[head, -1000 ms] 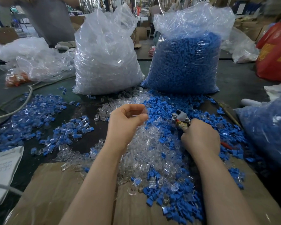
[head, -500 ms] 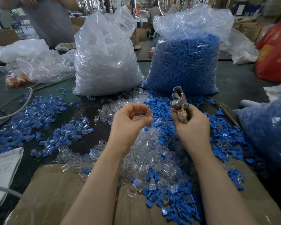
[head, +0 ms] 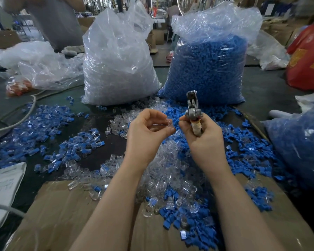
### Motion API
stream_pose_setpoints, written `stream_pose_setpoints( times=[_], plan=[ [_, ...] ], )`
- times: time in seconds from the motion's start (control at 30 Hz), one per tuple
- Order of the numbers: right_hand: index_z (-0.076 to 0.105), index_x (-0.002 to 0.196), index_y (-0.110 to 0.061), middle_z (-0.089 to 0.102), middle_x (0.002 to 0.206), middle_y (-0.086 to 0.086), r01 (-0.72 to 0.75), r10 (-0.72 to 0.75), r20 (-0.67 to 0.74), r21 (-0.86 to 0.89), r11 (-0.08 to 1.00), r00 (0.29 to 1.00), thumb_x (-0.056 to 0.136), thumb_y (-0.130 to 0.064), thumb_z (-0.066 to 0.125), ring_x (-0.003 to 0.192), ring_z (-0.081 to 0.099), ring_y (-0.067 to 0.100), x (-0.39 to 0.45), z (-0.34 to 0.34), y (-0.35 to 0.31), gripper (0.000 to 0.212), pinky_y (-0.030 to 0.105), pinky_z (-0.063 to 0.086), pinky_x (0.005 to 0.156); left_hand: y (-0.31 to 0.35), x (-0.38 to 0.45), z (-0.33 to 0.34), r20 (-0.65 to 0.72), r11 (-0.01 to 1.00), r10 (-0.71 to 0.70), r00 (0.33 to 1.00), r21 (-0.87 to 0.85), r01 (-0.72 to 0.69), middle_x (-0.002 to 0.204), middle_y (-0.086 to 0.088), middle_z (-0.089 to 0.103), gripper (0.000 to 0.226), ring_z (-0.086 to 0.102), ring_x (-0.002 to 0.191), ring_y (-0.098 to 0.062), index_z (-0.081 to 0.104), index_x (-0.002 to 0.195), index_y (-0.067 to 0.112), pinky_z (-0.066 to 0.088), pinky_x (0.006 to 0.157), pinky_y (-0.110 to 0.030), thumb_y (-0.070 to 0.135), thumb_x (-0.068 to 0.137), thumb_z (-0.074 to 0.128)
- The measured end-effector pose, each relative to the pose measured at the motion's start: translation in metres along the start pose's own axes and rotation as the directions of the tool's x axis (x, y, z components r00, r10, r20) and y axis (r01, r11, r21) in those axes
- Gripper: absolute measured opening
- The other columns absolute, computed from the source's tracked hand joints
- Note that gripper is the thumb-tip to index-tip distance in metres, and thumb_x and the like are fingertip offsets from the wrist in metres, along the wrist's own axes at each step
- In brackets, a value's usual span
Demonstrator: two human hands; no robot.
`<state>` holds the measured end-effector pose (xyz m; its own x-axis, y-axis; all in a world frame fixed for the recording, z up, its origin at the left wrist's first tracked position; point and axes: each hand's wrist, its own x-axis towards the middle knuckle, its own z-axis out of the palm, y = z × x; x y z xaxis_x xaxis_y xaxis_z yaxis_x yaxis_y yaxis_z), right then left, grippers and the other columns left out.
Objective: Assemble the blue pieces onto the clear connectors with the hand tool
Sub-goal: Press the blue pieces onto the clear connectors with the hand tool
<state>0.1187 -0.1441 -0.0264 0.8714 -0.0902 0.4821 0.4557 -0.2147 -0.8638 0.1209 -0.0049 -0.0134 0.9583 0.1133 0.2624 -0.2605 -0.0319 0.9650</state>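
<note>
Raised above the surface point(head: 105, 127) at centre frame: left hand point(head: 145, 131) with fingers curled, pinching a clear connector point(head: 168, 122) at its fingertips; right hand point(head: 205, 138) just beside it at 3 o'clock, wrapped round the taped handle of the hand tool point(head: 193, 113), metal head pointing up toward 12 o'clock. Whether thumb and forefinger of that hand also pinch a blue piece — cannot tell. Under both hands, a mixed pile of clear connectors point(head: 170, 171) and loose blue pieces point(head: 250, 144), spilling onto cardboard point(head: 58, 211) at 6 o'clock. At 9 o'clock, a spread of assembled pieces point(head: 43, 127) — blue on clear. At 11 o'clock, bag of clear parts point(head: 116, 57); at 1 o'clock, bag of blue parts point(head: 208, 67), both upright.
</note>
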Motion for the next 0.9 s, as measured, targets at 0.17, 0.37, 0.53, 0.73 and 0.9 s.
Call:
stream_pose_setpoints(
  times=[0.17, 0.37, 0.53, 0.73, 0.9],
  plan=[
    [0.061, 0.088, -0.027, 0.065, 0.074, -0.017, -0.001, 0.001, -0.020, 0.023, 1.000, 1.000, 0.092, -0.021, 0.066, 0.073, 0.060, -0.002, 0.0005, 0.0010, -0.0009, 0.010, 0.016, 0.049, 0.069, 0.0036, -0.0021, 0.0027, -0.032, 0.993, 0.058, 0.998, 0.110, -0.054, 0.079, 0.002, 0.073, 0.032, 0.072, 0.072, -0.010, 0.062, 0.083, 0.019, 0.057, 0.063, -0.020, -0.005, 0.071, 0.082],
    [0.060, 0.084, -0.031, 0.065, 0.075, -0.023, -0.006, 0.006, 0.004, 0.015, 1.000, 1.000, 0.094, -0.021, 0.065, 0.069, 0.058, -0.002, 0.0005, 0.0032, -0.0001, 0.016, 0.015, 0.047, 0.064, 0.0072, -0.0061, 0.0078, -0.069, 0.971, 0.118, 0.991, 0.217, -0.101, 0.081, 0.011, 0.071, 0.036, 0.069, 0.069, -0.004, 0.063, 0.085, 0.028, 0.058, 0.063, -0.022, 0.005, 0.069, 0.086],
    [0.059, 0.084, -0.030, 0.062, 0.070, -0.025, -0.006, 0.006, 0.016, -0.004, 1.000, 1.000, 0.093, -0.021, 0.066, 0.066, 0.055, -0.002, -0.0003, 0.0056, 0.0017, 0.015, 0.014, 0.043, 0.061, 0.0082, -0.0077, 0.0075, -0.078, 0.962, 0.138, 0.987, 0.247, -0.115, 0.081, 0.008, 0.070, 0.031, 0.069, 0.070, -0.005, 0.067, 0.088, 0.022, 0.059, 0.067, -0.027, 0.001, 0.071, 0.082],
    [0.058, 0.081, -0.032, 0.062, 0.072, -0.025, 0.009, -0.009, 0.022, -0.010, 1.000, 1.000, 0.093, -0.019, 0.066, 0.064, 0.055, -0.003, -0.0007, 0.0054, -0.0005, 0.020, 0.010, 0.040, 0.058, 0.0084, -0.0066, 0.0070, -0.051, 0.970, 0.120, 0.991, 0.216, -0.107, 0.084, 0.007, 0.072, 0.031, 0.071, 0.076, -0.007, 0.070, 0.095, 0.019, 0.059, 0.069, -0.024, 0.000, 0.074, 0.082],
    [0.055, 0.078, -0.032, 0.061, 0.068, -0.026, 0.027, -0.027, -0.010, -0.034, 0.999, 1.000, 0.092, -0.020, 0.067, 0.060, 0.052, -0.004, 0.0004, 0.0034, 0.0000, 0.022, 0.009, 0.037, 0.055, 0.0072, -0.0035, 0.0059, -0.025, 0.995, 0.046, 0.999, 0.090, -0.044, 0.087, 0.000, 0.075, 0.029, 0.073, 0.081, -0.012, 0.073, 0.099, 0.011, 0.057, 0.071, -0.020, -0.005, 0.076, 0.079]
  ],
)
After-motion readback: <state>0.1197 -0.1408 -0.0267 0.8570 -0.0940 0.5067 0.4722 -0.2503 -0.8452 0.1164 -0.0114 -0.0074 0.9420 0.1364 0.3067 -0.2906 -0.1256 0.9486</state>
